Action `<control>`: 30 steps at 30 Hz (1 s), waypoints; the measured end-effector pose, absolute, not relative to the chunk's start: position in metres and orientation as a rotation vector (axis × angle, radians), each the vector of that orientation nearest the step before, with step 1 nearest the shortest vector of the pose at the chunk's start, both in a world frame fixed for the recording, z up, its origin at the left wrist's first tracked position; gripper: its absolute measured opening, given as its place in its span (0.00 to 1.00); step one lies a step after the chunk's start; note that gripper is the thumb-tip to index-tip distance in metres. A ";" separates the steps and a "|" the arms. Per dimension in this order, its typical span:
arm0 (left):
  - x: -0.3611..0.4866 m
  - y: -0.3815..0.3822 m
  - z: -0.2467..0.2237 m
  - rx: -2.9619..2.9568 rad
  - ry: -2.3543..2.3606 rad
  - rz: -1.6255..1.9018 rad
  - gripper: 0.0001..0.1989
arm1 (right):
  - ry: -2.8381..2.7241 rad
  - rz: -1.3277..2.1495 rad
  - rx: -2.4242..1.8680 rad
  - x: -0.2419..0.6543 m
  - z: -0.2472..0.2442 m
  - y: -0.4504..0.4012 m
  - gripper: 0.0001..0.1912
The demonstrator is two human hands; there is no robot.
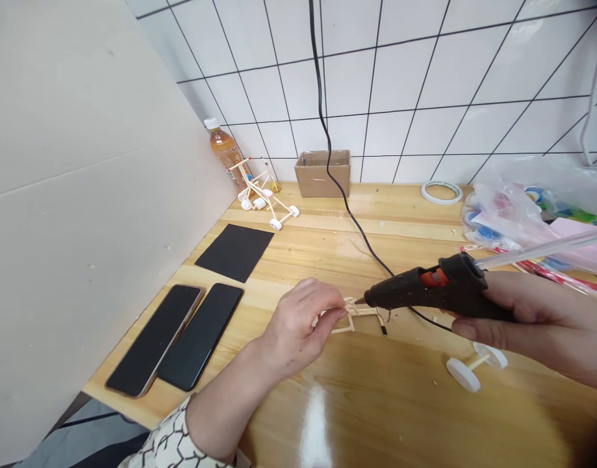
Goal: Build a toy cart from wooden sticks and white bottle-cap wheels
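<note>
My left hand (301,325) pinches a small frame of pale wooden sticks (364,311) over the middle of the table; its fingers hide part of the frame. One stick of the frame ends in a black tip. In my right hand (536,325) is a black hot glue gun (419,287), its nozzle pointing left and meeting the sticks beside my left fingertips. A clear glue stick (546,249) juts from the gun's back end. Below the gun, a pair of white wheels on a wooden axle (464,375) lies on the table, close to my right hand.
Two phones (154,341) and a black square sheet (236,252) lie at left. A wheeled stick model (259,192) and a drink bottle (224,148) stand behind. Farther back are a cardboard box (323,177), a tape roll (441,192) and plastic bags (503,208). A black cord (355,221) crosses the table.
</note>
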State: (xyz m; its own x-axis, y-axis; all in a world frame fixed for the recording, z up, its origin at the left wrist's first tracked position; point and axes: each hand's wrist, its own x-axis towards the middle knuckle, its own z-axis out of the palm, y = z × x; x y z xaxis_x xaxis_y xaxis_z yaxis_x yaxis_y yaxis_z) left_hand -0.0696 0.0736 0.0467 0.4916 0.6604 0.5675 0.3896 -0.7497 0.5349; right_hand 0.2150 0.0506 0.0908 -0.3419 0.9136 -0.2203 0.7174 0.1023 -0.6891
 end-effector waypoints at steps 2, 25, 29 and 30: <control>-0.070 0.073 0.047 2.403 0.889 1.121 0.04 | -2.109 1.061 -1.653 0.215 0.093 0.051 0.19; -0.069 0.073 0.050 2.398 0.905 1.092 0.04 | -2.103 0.898 -1.689 0.202 0.103 0.050 0.14; -0.069 0.073 0.050 2.397 0.906 1.092 0.04 | -2.094 1.018 -1.704 0.203 0.100 0.051 0.21; -0.069 0.073 0.050 2.395 0.907 1.094 0.04 | -2.093 1.064 -1.684 0.204 0.100 0.052 0.23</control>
State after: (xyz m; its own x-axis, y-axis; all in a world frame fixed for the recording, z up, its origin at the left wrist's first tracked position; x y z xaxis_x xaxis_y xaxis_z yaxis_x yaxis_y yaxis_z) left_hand -0.0688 0.0729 0.0501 0.4957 0.6799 0.5405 0.4056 -0.7315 0.5482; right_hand 0.2040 0.0521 0.0997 -0.3000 0.9228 -0.2417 0.7390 0.0646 -0.6706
